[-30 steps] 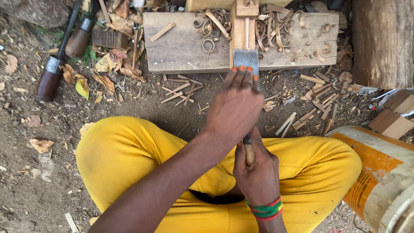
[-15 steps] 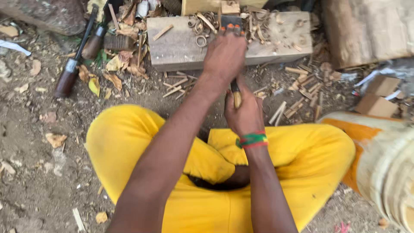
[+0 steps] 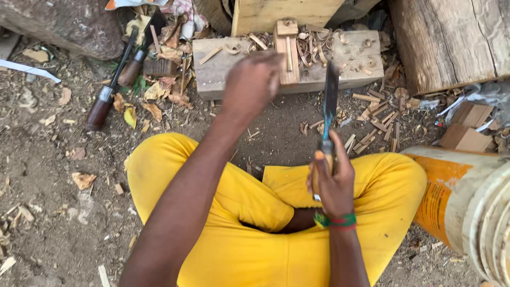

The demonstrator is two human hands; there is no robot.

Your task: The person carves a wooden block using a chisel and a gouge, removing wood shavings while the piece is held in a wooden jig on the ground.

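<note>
The right hand is closed around the handle of a chisel, blade pointing up and away over the yellow-trousered lap; the left hand, fingers curled, rests on a small wooden piece lying on the plank, well apart from the chisel's edge; shavings lie around it.

The left hand is motion-blurred, and it hides the near left corner of the small wooden piece on the bench, so its grip cannot be told. The right hand covers most of the chisel handle. At three o'clock the orange bucket runs off the edge; at twelve, the pale board is cut off.
</note>
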